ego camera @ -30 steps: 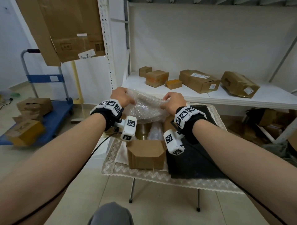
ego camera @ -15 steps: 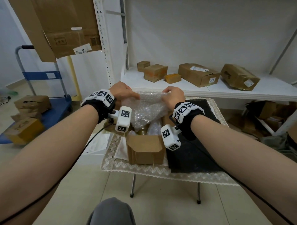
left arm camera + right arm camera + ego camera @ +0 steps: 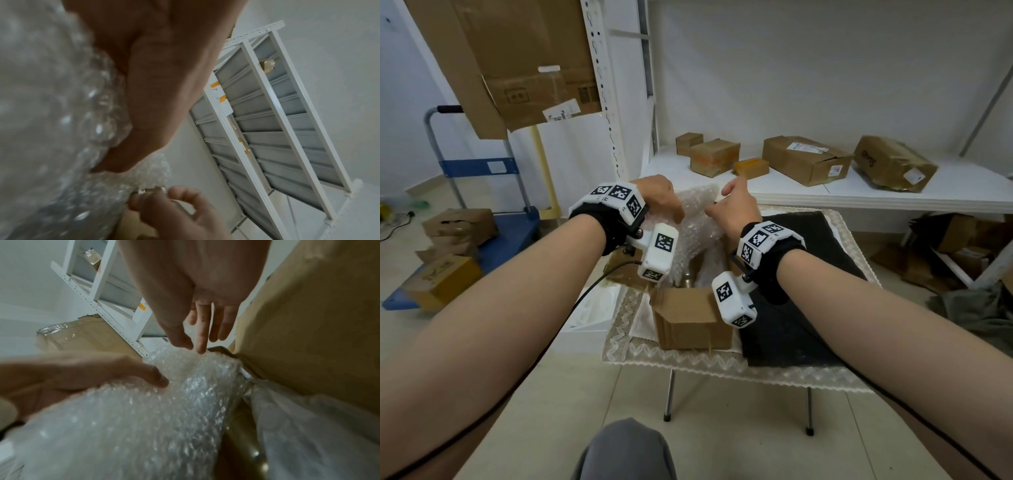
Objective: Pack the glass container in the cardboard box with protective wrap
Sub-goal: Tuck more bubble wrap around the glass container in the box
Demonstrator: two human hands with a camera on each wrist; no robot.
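A sheet of bubble wrap (image 3: pixel 698 226) hangs bunched over the open cardboard box (image 3: pixel 688 318) on the small table. My left hand (image 3: pixel 674 212) grips its upper left edge, thumb pressed on the bubbles (image 3: pixel 160 381). My right hand (image 3: pixel 726 198) is just right of the wrap with its fingers straight (image 3: pixel 201 331), tips close to the top edge and holding nothing. Under the wrap (image 3: pixel 144 418) a shiny brownish vessel, the glass container (image 3: pixel 242 434), shows inside the box, mostly hidden. In the left wrist view the wrap (image 3: pixel 51 129) fills the left side.
The box stands on a lace cloth (image 3: pixel 688 363) beside a black mat (image 3: pixel 808 291). Thin white plastic (image 3: pixel 308 426) lies in the box by a raised flap (image 3: pixel 308 321). A white shelf (image 3: pixel 893 202) behind holds several cartons. A blue trolley (image 3: pixel 482 240) stands left.
My right hand has let go of the bubble wrap and straightened its fingers. The two hands have come closer together, and the wrap hangs narrower from the left hand.
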